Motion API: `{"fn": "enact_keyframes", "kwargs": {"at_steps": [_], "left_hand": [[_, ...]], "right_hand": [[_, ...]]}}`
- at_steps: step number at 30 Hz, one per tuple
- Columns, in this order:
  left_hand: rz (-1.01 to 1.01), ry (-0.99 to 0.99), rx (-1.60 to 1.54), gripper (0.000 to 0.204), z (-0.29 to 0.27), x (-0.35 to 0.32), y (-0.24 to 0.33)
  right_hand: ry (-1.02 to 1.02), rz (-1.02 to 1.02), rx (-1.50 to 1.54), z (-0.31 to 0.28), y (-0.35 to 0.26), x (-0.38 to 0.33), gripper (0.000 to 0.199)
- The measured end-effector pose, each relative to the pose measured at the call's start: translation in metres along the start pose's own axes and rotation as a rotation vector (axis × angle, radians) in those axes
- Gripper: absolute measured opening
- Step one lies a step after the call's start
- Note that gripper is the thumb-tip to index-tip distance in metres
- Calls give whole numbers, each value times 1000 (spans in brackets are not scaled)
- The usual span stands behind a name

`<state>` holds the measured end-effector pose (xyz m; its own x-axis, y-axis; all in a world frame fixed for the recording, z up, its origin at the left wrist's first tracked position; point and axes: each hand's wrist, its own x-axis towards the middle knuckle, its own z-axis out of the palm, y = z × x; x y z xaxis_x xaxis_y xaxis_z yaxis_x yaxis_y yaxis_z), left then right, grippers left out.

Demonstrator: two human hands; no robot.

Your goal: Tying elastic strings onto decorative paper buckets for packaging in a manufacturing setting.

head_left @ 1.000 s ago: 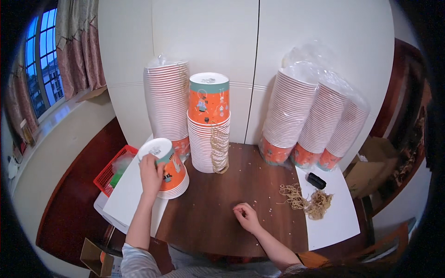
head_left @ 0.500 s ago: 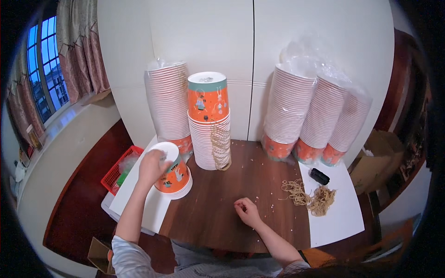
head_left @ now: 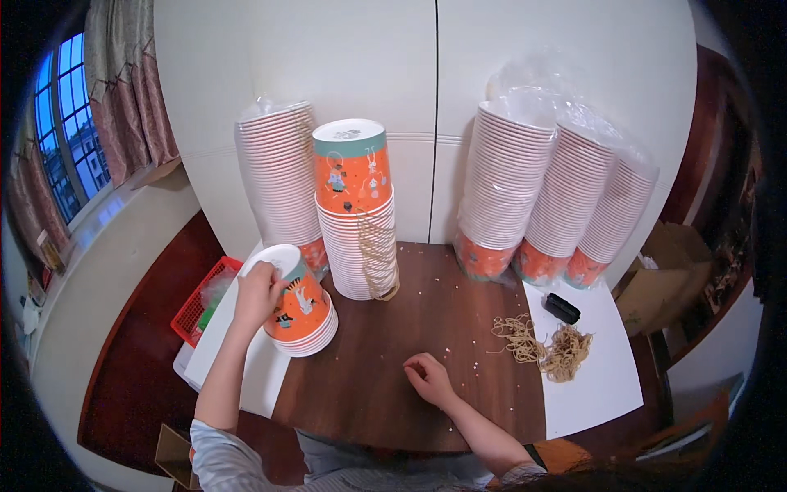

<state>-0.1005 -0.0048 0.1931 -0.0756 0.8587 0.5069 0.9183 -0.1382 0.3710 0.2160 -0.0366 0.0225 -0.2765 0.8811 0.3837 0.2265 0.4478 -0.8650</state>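
A short stack of orange paper buckets (head_left: pixel 302 310) stands upside down at the table's left side, several white rims showing at its bottom. My left hand (head_left: pixel 259 289) is on the upper edge of its top bucket, fingers bent against the base and side. Behind it rises a taller stack of upside-down paper buckets (head_left: pixel 354 176), a bundle of tan rubber bands (head_left: pixel 378 254) hanging down its right side. My right hand (head_left: pixel 429 380) hovers or rests over the brown tabletop, fingers curled in, with nothing visible in them.
Plastic-wrapped bucket stacks stand at the back left (head_left: pixel 283 176) and back right (head_left: pixel 508 180). Loose rubber bands (head_left: pixel 567 353) and a black object (head_left: pixel 561 308) lie on the table's white right side. A red basket (head_left: pixel 197 307) sits beyond the left edge, a cardboard box (head_left: pixel 662 275) beyond the right.
My left hand has shifted from over the short stack's top to its left upper edge. The whole view has swung slightly; my right hand keeps its curled pose.
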Motion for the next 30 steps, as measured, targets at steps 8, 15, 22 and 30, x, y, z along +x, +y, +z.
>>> {"fn": "enact_keyframes", "kwargs": {"at_steps": [8,15,22,30], "left_hand": [[98,-55,98,24,-8,11,5],[295,113,204,25,-17,18,20],[244,152,68,25,-41,12,31],[366,340,104,21,-87,-23,84]], "right_hand": [[1,6,1,1,3,-1,10],[-12,-19,-27,3,4,-3,10],[-150,158,328,38,14,13,15],[-297,287,1211,83,-94,88,33]]}}
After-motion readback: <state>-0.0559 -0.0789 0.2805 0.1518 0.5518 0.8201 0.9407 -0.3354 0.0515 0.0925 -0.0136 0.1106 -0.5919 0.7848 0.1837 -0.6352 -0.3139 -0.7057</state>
